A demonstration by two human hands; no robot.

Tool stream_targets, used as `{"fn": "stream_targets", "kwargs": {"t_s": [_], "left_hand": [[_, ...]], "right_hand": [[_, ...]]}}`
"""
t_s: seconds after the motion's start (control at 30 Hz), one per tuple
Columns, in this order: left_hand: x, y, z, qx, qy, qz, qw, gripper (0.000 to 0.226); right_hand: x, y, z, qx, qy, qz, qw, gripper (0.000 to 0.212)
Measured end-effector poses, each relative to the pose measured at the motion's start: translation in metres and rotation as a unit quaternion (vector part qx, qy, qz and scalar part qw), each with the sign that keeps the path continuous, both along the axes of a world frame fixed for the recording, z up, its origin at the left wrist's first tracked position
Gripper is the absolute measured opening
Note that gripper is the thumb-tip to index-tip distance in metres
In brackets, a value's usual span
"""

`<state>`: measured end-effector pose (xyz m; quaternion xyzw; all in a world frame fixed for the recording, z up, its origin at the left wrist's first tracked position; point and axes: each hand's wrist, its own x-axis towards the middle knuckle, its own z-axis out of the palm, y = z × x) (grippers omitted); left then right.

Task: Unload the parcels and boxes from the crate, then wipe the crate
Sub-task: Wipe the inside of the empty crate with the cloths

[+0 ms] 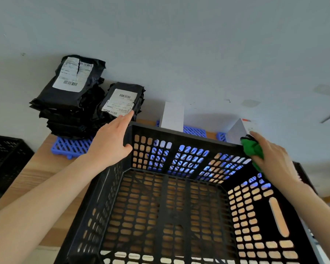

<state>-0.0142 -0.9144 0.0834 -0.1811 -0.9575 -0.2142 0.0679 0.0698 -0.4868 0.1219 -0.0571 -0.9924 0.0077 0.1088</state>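
Right hand (274,159) curls its fingers round the green cloth (252,149) on the black crate's (179,135) far-right corner, far rim running leftward to the flat, straight-fingered left hand (111,141) bracing the far-left corner, parcels (71,96) stacked beyond.

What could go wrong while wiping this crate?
The right hand holds the green cloth at the crate's far right corner, close to a white box; a hard swipe could knock it. The left hand lies open against the opposite corner, not gripping, so the crate may slide.
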Motion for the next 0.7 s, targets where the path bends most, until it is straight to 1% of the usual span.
{"fn": "stream_targets", "kwargs": {"t_s": [0.07, 0.1, 0.17, 0.2, 0.27, 0.37, 0.43, 0.53, 0.6, 0.7], "left_hand": [[0.001, 0.001, 0.002, 0.004, 0.0, 0.001, 1.0, 0.093], [0.002, 0.002, 0.003, 0.009, -0.001, 0.003, 1.0, 0.092], [0.002, 0.002, 0.004, 0.018, -0.007, 0.008, 1.0, 0.089], [0.001, 0.001, 0.002, 0.022, -0.008, 0.009, 1.0, 0.087], [-0.001, -0.002, 0.0, 0.037, -0.016, 0.008, 0.999, 0.086], [-0.005, -0.004, -0.005, 0.059, -0.031, 0.01, 0.998, 0.087], [-0.006, -0.005, -0.007, 0.073, -0.041, 0.015, 0.996, 0.086], [-0.008, -0.005, -0.01, 0.089, -0.042, 0.016, 0.995, 0.086], [-0.008, -0.006, -0.012, 0.099, -0.048, 0.017, 0.994, 0.086], [-0.008, -0.006, -0.011, 0.112, -0.057, 0.017, 0.992, 0.09]], "right_hand": [[0.01, -0.037, 0.001, -0.085, 0.078, 0.026, 0.993, 0.069], [0.013, -0.057, -0.001, -0.102, 0.112, 0.063, 0.986, 0.069], [0.007, -0.096, -0.01, -0.08, 0.164, 0.158, 0.97, 0.07], [-0.001, -0.114, -0.014, -0.06, 0.176, 0.193, 0.963, 0.07], [-0.023, -0.15, -0.023, -0.033, 0.201, 0.231, 0.951, 0.065], [-0.058, -0.199, -0.041, -0.03, 0.25, 0.282, 0.926, 0.054], [-0.078, -0.221, -0.059, -0.028, 0.25, 0.31, 0.917, 0.054], [-0.089, -0.239, -0.086, -0.019, 0.224, 0.331, 0.917, 0.051], [-0.085, -0.243, -0.104, 0.012, 0.197, 0.348, 0.917, 0.047], [-0.078, -0.242, -0.117, 0.061, 0.146, 0.382, 0.91, 0.053]]}}
